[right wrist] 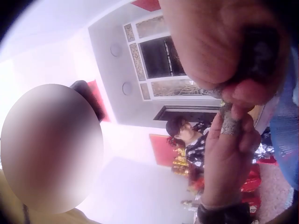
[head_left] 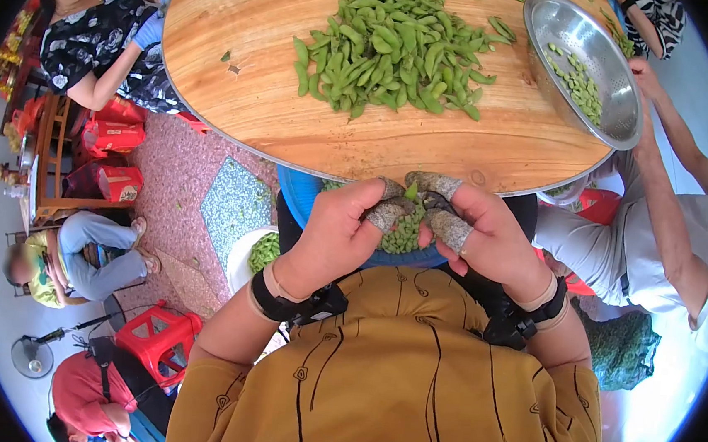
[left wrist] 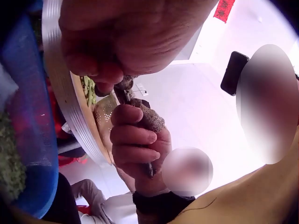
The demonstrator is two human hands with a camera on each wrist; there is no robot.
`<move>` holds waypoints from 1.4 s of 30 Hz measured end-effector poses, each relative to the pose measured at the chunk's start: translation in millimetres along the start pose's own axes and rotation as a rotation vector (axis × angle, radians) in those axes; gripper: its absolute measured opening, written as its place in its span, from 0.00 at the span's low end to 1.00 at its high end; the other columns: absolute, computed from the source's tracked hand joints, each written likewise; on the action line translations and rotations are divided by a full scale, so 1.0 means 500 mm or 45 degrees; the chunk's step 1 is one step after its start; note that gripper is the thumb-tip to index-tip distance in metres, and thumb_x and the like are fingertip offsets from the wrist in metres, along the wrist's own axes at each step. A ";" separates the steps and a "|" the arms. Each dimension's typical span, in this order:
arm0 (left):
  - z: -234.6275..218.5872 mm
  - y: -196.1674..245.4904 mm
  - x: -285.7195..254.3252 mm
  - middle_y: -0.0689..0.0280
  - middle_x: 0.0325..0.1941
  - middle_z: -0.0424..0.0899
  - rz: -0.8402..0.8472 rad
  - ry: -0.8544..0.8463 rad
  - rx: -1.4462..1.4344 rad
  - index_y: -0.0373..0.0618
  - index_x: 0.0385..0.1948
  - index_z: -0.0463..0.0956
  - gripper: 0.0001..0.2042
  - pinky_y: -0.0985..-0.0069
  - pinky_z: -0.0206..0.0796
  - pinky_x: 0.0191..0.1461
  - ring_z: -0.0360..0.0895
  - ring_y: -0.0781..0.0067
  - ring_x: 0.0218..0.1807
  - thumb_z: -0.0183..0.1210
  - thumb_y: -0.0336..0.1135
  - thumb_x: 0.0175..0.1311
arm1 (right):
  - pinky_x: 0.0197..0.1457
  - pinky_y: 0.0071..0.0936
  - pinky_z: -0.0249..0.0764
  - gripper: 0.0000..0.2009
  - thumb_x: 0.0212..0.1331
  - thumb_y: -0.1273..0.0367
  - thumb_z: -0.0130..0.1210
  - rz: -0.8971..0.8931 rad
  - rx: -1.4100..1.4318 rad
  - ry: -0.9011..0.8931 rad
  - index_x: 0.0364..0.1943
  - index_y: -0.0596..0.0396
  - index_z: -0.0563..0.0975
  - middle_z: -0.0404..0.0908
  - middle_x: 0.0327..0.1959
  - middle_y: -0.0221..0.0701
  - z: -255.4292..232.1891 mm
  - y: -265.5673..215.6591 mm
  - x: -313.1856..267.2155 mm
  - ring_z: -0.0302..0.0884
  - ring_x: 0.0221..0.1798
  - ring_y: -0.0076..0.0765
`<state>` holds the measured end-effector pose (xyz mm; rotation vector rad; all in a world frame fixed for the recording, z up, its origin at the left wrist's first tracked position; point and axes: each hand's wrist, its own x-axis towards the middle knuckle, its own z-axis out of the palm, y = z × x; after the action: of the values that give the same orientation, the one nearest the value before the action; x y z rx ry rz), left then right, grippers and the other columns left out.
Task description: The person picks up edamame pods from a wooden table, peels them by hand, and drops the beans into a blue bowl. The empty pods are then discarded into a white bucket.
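Both hands meet over a blue basin (head_left: 296,198) of shelled green beans (head_left: 403,236), just off the near table edge. Grey, speckled coverings wrap the thumb and a fingertip of each hand. Between the fingertips of my left hand (head_left: 333,228) a green soybean pod (head_left: 411,192) is pinched. My right hand (head_left: 495,242) presses its covered fingertips close against the pod. In the left wrist view its other fingers curl round a thin dark tool (left wrist: 150,171), whose end sticks out below the fist; its kind is mostly hidden.
A heap of soybean pods (head_left: 392,54) covers the middle of the round wooden table (head_left: 255,101). A metal colander (head_left: 543,36) with shelled beans stands at the right edge, near another person's arms. A white bucket (head_left: 238,262) of pods and a red stool (head_left: 163,339) stand on the left.
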<state>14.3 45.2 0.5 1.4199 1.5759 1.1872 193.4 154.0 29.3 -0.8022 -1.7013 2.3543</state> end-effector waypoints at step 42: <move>0.020 -0.035 -0.028 0.62 0.22 0.72 -0.435 -0.062 -0.460 0.39 0.45 0.69 0.14 0.73 0.66 0.29 0.73 0.68 0.24 0.46 0.22 0.56 | 0.28 0.29 0.72 0.13 0.54 0.75 0.53 -0.578 -0.581 0.106 0.46 0.55 0.75 0.77 0.28 0.34 0.011 0.057 0.027 0.74 0.24 0.32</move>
<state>19.8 33.5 -20.5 0.9008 1.4129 1.1480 184.9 144.6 -0.2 -0.4821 -2.1419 1.6437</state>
